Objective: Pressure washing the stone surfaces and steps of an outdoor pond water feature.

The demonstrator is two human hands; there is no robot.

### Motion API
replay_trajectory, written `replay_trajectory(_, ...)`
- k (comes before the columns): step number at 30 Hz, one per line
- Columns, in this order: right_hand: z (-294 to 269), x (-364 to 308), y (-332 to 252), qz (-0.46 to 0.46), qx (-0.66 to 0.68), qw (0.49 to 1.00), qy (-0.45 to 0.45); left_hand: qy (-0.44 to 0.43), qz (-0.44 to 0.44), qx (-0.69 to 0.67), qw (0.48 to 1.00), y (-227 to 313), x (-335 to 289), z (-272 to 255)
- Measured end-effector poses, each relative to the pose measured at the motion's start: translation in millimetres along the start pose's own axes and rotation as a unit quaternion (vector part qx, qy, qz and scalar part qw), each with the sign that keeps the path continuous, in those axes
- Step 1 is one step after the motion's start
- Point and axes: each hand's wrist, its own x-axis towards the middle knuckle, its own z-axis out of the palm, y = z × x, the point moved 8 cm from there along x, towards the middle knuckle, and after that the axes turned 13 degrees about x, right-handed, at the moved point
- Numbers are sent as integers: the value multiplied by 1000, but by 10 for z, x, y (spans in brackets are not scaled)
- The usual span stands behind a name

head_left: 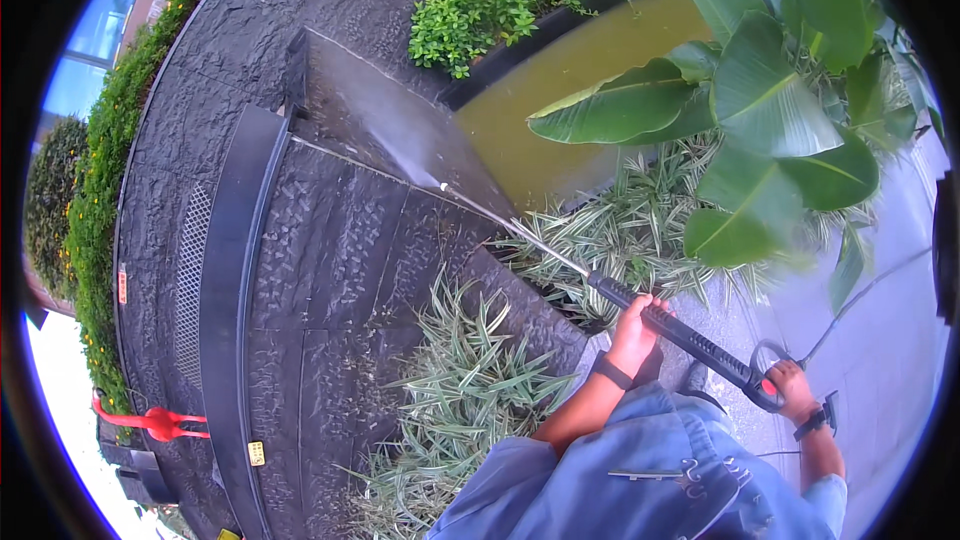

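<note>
A pressure washer gun (690, 340) with a black grip and a long metal lance runs from my body toward the upper left. My left hand (634, 338) is closed around the black barrel. Farther back, my right hand (793, 392) grips the rear handle near a red round part; its fingers are partly hidden. White spray (405, 145) fans out of the nozzle (444, 187) onto a wet dark stone slab (350, 90) beside the greenish pool. From the gun's rear a dark hose (835, 325) leads off to the right.
Striped grassy plants (460, 370) grow left of my arm and more stand beyond the lance. Large broad leaves (770, 100) overhang the right. A murky pool (540, 110) lies ahead. A dark metal ledge (232, 270) crosses the textured stone wall (320, 270); a red flamingo figure (160, 424) stands lower left.
</note>
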Motion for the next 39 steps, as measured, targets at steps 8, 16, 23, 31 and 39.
replay_trajectory(8, 128, -110, 154, 76, 22, 997, -7, 35, -70, 4, 997, -248, 302, -176)
replay_trajectory(16, -8, -161, 129, 13, 29, 999, 29, 36, 8, 51, 998, -35, -218, 257)
replay_trajectory(23, 6, 62, 141, 40, 31, 998, -26, 57, -47, 38, 997, -180, 280, -197)
replay_trajectory(31, 70, 400, 191, 128, 15, 988, -81, 132, -119, -7, 984, -444, 746, -831)
replay_trajectory(39, 96, 200, 267, 62, 64, 995, -37, 68, 25, 79, 994, -12, 228, -87)
